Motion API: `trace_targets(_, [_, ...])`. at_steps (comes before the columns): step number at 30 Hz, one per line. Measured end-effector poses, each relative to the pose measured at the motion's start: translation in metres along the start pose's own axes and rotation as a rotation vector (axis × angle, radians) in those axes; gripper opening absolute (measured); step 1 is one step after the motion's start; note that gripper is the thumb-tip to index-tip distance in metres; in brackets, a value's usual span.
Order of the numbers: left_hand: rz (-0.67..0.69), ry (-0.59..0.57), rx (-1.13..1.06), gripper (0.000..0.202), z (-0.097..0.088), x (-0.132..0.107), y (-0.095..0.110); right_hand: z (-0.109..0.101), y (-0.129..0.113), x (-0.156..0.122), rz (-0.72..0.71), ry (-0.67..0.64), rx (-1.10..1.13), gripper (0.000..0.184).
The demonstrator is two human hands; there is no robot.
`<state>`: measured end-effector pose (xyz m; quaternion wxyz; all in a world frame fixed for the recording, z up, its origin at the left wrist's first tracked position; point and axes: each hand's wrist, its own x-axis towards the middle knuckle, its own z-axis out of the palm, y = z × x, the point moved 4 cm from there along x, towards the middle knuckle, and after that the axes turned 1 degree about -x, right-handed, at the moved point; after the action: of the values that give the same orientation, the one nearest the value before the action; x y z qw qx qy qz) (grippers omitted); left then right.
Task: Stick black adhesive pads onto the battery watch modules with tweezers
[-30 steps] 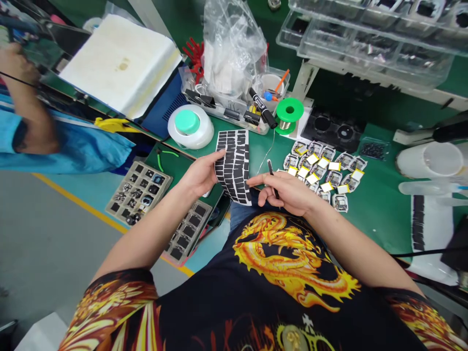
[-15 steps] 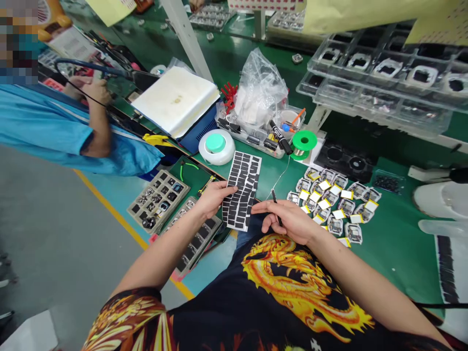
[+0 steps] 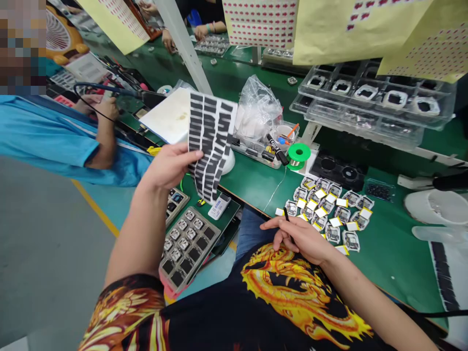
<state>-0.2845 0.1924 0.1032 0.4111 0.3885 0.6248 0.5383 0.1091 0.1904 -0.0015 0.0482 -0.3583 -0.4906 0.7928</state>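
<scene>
Left hand holds pad sheet, seemingly blocking board.

No word, brand or number can be read. The yellow sheets hanging along the top of the frame carry rows of small red marks, too small to make out. The marker at upper centre, the small white device at lower centre and the pale tags at right show nothing legible.

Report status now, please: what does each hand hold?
Left hand holding sheet of black strips. Right hand pinching slim black tool. Labelled silver parts beyond.
</scene>
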Motion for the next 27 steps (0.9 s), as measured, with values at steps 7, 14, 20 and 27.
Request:
trace_targets(7, [0.062, -0.054, 0.097, 0.022, 0.029, 0.108, 0.035, -0.005, -0.001, -0.017, -0.062, 0.042, 0.021, 0.056])
trace_targets(14, [-0.039, -0.001, 0.279, 0.019, 0.046, 0.159, 0.028, -0.021, 0.002, -0.044, -0.095, 0.116, 0.096, 0.053])
trace_targets(20, [0.159, 0.199, 0.675, 0.019, 0.038, 0.165, 0.028, -0.029, 0.011, -0.051, -0.068, 0.147, 0.088, 0.053])
trace_targets(27, [0.267, 0.260, 0.983, 0.016, 0.053, 0.146, 0.026, -0.030, 0.014, -0.052, -0.077, 0.125, 0.085, 0.051])
